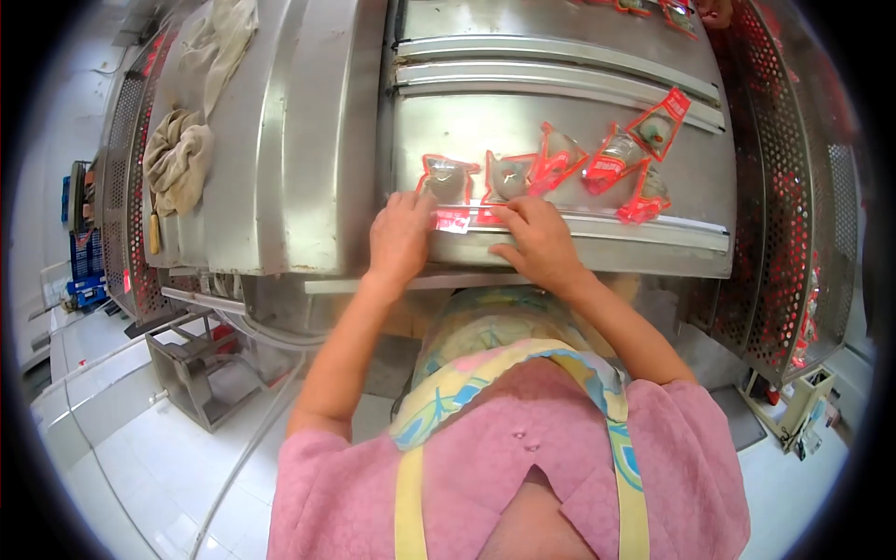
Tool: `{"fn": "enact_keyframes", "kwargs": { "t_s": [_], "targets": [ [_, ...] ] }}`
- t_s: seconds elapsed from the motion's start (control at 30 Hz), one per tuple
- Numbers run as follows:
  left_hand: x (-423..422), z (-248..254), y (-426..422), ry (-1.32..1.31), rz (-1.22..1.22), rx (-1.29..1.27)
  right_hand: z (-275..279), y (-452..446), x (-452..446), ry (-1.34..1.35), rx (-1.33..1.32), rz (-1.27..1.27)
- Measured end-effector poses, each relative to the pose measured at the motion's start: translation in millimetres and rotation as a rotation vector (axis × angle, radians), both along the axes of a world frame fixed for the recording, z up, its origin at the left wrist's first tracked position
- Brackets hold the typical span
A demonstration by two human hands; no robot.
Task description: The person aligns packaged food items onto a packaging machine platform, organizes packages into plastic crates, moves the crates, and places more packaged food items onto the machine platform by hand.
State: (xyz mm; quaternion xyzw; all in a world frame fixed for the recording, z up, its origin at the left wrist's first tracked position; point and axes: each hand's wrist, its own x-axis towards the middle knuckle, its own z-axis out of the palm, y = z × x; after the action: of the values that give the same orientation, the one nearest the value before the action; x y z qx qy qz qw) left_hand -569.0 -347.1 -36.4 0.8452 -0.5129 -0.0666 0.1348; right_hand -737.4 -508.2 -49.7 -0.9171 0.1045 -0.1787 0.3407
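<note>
My left hand (401, 236) rests at the left end of the metal bar (597, 225), its fingers by the lower edge of a red-edged clear packet (448, 180). To its right, my right hand (539, 241) has its fingertips at the bottom of a second packet (509, 175), with thumb and forefinger apart. Both packets lie flat across the bar and hold something dark. Whether either hand pinches a packet edge is too small to tell. Several similar packets, one of them a red packet (657, 123), lie loosely to the right on the steel surface.
A crumpled cloth (179, 161) lies on the steel cover at the left. More metal bars (560, 81) cross the surface farther back. Perforated metal bins (777, 187) with red packets stand at the right. Part of another person's hand (717, 12) shows at the top right.
</note>
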Motion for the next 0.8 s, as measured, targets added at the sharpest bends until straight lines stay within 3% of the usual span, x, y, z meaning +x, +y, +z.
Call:
{"fn": "enact_keyframes", "kwargs": {
  "t_s": [0.13, 0.23, 0.33, 0.43, 0.53, 0.63, 0.8],
  "targets": [
    [1.4, -2.2, 4.9, 0.010, 0.048, -0.005, -27.2, 0.6, 15.9, 0.076, -0.125, 0.102],
    [1.2, -8.5, 9.8, -0.038, 0.052, -0.022, -5.0, -11.7, 23.7, 0.249, 0.110, 0.163],
    [-2.0, -12.6, 10.9, -0.012, 0.093, -0.123, 9.3, -11.3, 56.1, 0.111, 0.158, -0.006],
    [-3.9, -16.7, 10.5, -0.037, 0.111, -0.152, -5.5, -10.8, 95.3, 0.213, 0.014, -0.121],
    [-7.3, -14.7, 9.1, -0.074, 0.154, -0.120, -4.2, -16.6, 126.6, 0.656, -0.099, -0.012],
    [-8.1, -17.7, 7.5, -0.093, 0.183, -0.138, -3.5, -24.7, 136.4, 0.764, 0.086, 0.039],
    [-8.4, -21.9, 9.0, -0.054, 0.182, -0.097, -15.3, -22.5, 128.9, 0.556, 0.018, -0.017]
  ]
}}
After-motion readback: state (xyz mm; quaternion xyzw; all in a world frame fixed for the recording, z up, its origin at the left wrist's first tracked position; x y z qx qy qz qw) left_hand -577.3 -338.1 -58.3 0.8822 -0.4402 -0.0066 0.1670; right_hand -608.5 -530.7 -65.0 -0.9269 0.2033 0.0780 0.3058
